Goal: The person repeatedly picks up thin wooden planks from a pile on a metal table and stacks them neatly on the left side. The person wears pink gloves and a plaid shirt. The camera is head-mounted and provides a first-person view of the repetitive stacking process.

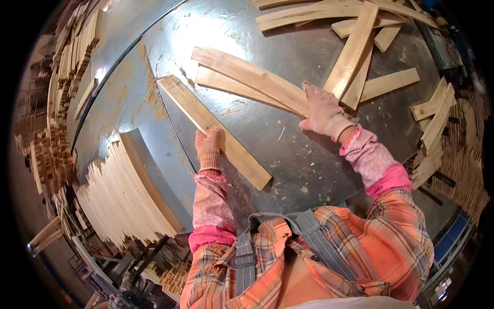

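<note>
Grey metal counter (288, 167) is serving as your broad, flat support

You are standing close against the counter, so both arms are reaching over it without much stretch. On your left, a packed row of boards (123, 193) is sitting side by side, its members probably bracing one another and saving room. Toward the far right, a loose heap of boards (352, 51) is lying crisscrossed at many angles, which is likely leaving ends sticking out where fingers can get at them.

Nearer the middle, a pair of boards (252, 80) is lying with its near ends together and its far ends fanning apart. Your right hand (327, 110) is spanning those near ends, partly open, thumb and fingers spread to opposite sides; you are perhaps steadying both at once, but how firmly you are gripping, I cannot tell.

Left of that, a single board (200, 116) is slanting from far left to near right. Your left hand (210, 149) is closing around its left edge near mid-length, a spot that is presumably balancing its weight. Whether it is resting fully on the metal is unclear.

Sawdust (149, 82) is gathering along the seam, and one thin sliver (281, 134) is lying between your hands.
</note>
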`<state>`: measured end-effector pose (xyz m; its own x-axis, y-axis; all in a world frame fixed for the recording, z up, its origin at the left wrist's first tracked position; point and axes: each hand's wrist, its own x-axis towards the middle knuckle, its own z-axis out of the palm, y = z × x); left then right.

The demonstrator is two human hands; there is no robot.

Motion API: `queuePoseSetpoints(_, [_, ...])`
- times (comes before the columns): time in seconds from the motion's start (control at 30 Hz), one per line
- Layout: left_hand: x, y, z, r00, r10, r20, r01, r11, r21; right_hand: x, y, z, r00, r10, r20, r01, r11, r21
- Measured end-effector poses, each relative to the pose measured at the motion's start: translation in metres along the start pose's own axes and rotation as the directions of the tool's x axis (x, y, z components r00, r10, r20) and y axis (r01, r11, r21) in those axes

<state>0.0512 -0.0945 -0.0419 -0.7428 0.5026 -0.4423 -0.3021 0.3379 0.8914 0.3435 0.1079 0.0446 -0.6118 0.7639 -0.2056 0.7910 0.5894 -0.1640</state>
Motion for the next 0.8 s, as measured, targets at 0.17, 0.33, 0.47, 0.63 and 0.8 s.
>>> queuePoseSetpoints(0.17, [-0.024,0.011,0.001,0.996,-0.036,-0.087,0.055,0.974,0.220,0.016,-0.021,-0.004,0.944,0.120,0.307,-0.107,0.992,-0.060])
queuePoseSetpoints(0.33, [-0.048,0.042,0.042,0.997,-0.024,-0.074,0.051,0.920,0.388,-0.017,-0.089,-0.017,0.771,-0.206,0.603,-0.137,0.870,0.473])
queuePoseSetpoints(0.47, [-0.060,0.059,0.084,0.984,0.055,-0.171,0.108,0.576,0.810,0.021,-0.096,-0.007,0.636,-0.557,0.534,0.253,0.805,0.537])
queuePoseSetpoints(0.63, [-0.067,0.069,0.105,0.963,0.124,-0.238,0.139,0.526,0.839,0.228,-0.022,-0.013,0.950,-0.300,-0.090,0.273,0.934,-0.231])
queuePoseSetpoints(0.8, [-0.057,0.065,0.109,0.962,0.029,-0.273,0.205,0.588,0.782,0.306,0.040,0.008,0.913,-0.161,-0.376,-0.044,0.875,-0.482])
